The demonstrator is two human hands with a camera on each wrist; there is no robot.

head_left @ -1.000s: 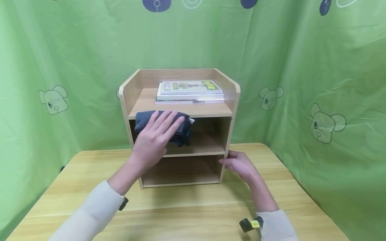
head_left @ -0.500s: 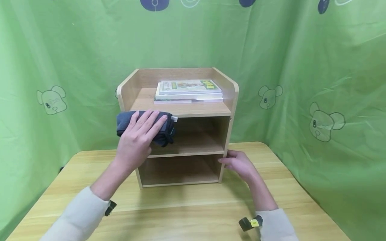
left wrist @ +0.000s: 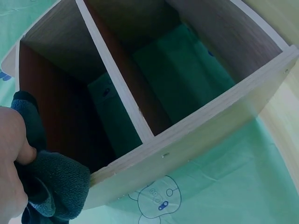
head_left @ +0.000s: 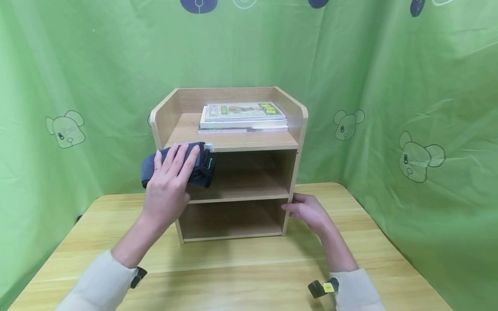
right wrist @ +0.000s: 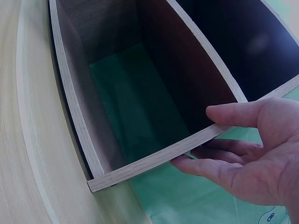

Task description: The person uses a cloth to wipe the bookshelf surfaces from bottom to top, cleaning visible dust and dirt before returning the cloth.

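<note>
My left hand (head_left: 166, 190) holds a folded dark blue towel (head_left: 203, 172) against the upper left front of a wooden shelf (head_left: 241, 142). Seen from the left wrist, the towel (left wrist: 63, 184) looks fuzzy and bunched, with a loop of it wrapping the left side panel's edge near the top board. The thumb and fingers of my right hand (head_left: 311, 214) grip the shelf's right side panel, low down by the bottom compartment. In the right wrist view, the thumb of that hand (right wrist: 275, 154) lies inside the panel and the other fingers lie outside.
Several stacked books (head_left: 244, 117) lie on the shelf's top board. The shelf stands on a wooden table (head_left: 249, 272) and has two open-fronted compartments below the top. A green curtain (head_left: 116, 56) with cartoon prints surrounds the table.
My left hand has slid leftward along the shelf's front with the towel, to its left edge, and the towel has tilted. My right hand keeps its grip on the side panel.
</note>
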